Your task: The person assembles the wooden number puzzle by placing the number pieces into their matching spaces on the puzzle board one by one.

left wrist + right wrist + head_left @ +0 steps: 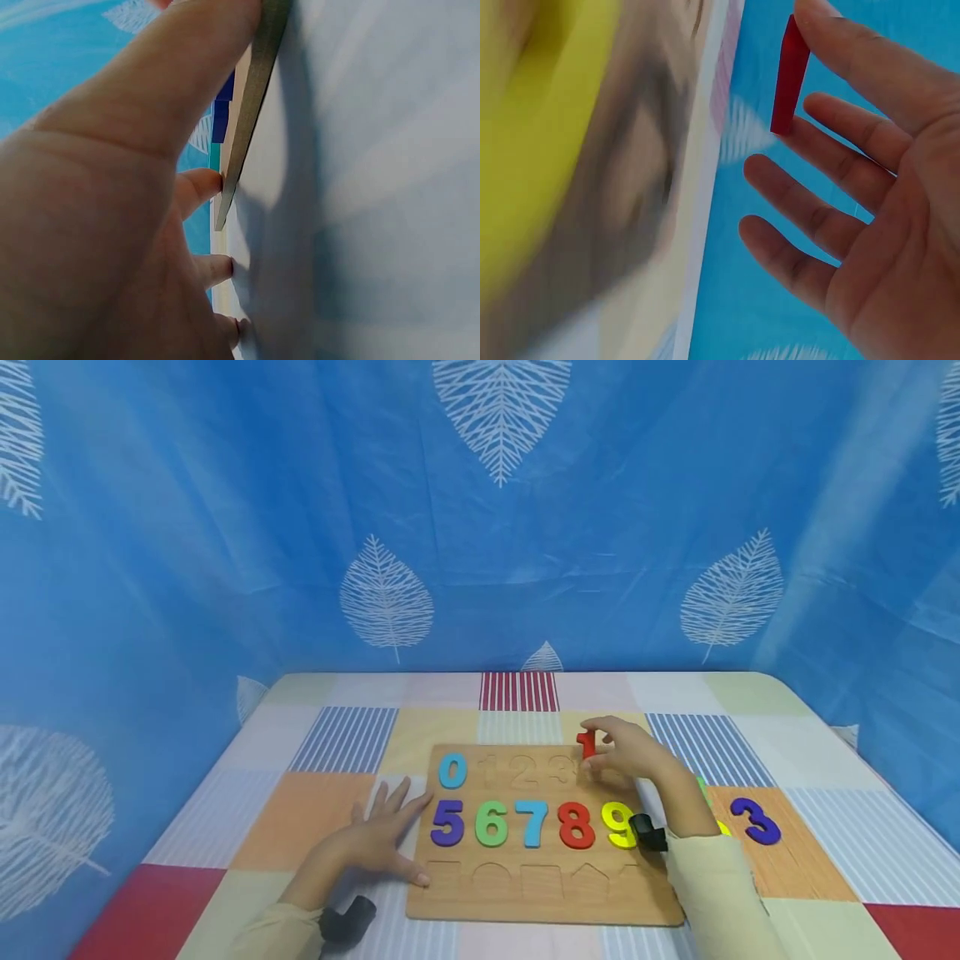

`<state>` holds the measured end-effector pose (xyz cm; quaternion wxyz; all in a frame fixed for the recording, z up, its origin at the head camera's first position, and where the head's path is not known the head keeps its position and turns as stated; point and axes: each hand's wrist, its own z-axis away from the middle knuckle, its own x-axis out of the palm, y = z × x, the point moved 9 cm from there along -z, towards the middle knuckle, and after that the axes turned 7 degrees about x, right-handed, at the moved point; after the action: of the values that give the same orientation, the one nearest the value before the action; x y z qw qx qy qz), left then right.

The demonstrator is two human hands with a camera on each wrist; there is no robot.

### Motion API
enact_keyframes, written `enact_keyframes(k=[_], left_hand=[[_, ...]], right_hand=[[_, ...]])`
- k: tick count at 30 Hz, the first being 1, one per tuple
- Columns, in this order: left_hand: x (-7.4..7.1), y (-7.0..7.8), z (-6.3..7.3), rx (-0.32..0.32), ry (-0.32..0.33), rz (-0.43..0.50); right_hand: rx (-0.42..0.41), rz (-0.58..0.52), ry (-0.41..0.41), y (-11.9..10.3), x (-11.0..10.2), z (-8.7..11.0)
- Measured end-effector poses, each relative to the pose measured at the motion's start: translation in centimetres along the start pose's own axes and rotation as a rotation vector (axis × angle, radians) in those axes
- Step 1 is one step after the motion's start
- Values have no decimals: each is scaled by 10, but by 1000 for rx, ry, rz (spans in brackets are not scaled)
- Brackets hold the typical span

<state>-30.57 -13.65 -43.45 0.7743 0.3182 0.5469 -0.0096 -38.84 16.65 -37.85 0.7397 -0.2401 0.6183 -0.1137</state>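
1. Two hands: one left hand point(375, 842), one right hand point(630, 750).
2. Two cream sleeves point(720, 885).
3. Two black wrist mounts point(348, 921).
4. One wooden board point(525, 910).
5. Six digits seated in it: one blue 0 point(444, 770), one purple 5 point(450, 817), one green 6 point(482, 822), one light-blue 7 point(536, 827), one red 8 point(576, 822), one yellow 9 point(608, 815).
6. One red 1 point(588, 745), pinched.
7. Three loose pieces: one purple 3 point(759, 818), plus one green piece point(702, 788) and one yellow piece point(723, 828), both mostly hidden.
8. Three digit recesses point(522, 771) in sight.
9. Five shape recesses point(542, 882), the fifth partly covered.
10. One patchwork tablecloth point(330, 810).
11. Nine leaf prints point(386, 597) in the head view, some cut off.
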Motion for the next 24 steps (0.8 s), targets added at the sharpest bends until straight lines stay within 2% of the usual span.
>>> enact_keyframes(k=[8,12,16,24], left_hand=[[2,-2,0,-12,6,-15],[1,-1,-1,0,16,-10],[1,0,-1,-8,6,-10],[1,-3,-1,-38,-1,-11]], right_hand=[[-119,13,-37,-70,32,-17],[-145,29,-54,-94,45,-23],[-133,27,-70,-105,54,-27],[-96,-12,-108,-111,67,-31]])
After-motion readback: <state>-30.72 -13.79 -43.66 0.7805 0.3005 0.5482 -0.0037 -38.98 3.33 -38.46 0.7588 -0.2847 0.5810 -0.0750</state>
